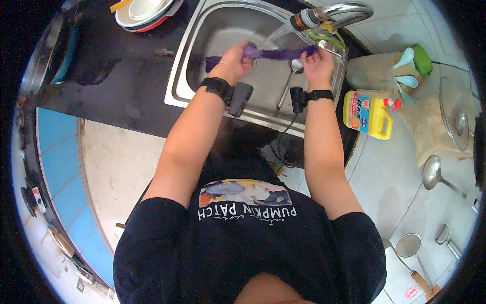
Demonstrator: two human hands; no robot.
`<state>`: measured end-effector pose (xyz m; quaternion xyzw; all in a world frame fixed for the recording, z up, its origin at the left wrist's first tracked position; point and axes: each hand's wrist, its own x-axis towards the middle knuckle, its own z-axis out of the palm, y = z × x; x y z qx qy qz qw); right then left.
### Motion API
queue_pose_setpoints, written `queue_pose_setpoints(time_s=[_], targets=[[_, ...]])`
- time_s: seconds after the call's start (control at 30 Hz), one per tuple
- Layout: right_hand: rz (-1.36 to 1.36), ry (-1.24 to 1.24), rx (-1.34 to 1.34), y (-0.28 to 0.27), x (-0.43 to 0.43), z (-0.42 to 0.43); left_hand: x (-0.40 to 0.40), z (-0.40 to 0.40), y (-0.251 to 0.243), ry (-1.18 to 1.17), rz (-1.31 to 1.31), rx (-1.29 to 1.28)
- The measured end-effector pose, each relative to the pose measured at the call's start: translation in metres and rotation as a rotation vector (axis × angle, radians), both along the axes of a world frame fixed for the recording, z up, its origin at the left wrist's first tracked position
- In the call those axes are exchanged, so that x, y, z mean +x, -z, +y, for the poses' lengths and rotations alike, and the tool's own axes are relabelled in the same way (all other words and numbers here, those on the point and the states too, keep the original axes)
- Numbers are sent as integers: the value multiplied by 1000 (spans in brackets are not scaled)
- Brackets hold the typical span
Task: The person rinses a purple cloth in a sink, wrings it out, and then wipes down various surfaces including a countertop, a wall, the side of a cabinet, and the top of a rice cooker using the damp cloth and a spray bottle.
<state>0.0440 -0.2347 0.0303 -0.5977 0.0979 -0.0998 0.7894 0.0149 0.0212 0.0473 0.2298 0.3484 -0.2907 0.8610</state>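
Note:
A purple cloth [281, 54] is stretched over the stainless steel sink [228, 19]. My left hand [239, 60] grips it near the middle, and a loose end hangs out to the left of that wrist. My right hand [318, 66] pinches the other end at the basin's right side. Water runs from the chrome faucet [347, 11] onto the cloth beside my left hand. Below the cloth, a metal spoon [289, 85] lies on the basin floor. Both wrists wear black straps with small devices.
Stacked bowls [140, 15] stand on the dark countertop [114, 76] at upper left. To the right are a yellow detergent jug [374, 116] and a holder [370, 72] with light-blue spoons. A ladle [433, 173], a strainer [408, 245] and a glass lid [453, 114] are along the tiled wall.

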Motion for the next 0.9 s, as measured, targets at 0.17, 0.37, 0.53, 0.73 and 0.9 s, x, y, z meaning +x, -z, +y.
queue_pose_setpoints(time_s=[0.17, 0.37, 0.53, 0.73, 0.9], targets=[[-148, -481, -1095, 56, -26, 68, 8, -11, -48, 36, -130, 109], [-24, -559, 122, 53, -10, 119, -2, 3, -80, 178, -193, -137], [194, -366, 221, 23, 1, 110, 6, 43, -24, 83, -185, 566], [353, -424, 387, -19, -3, 120, 3, 19, 1, -26, 1, 67], [457, -607, 872, -32, -3, 114, 7, 13, 25, 178, -179, 294]])
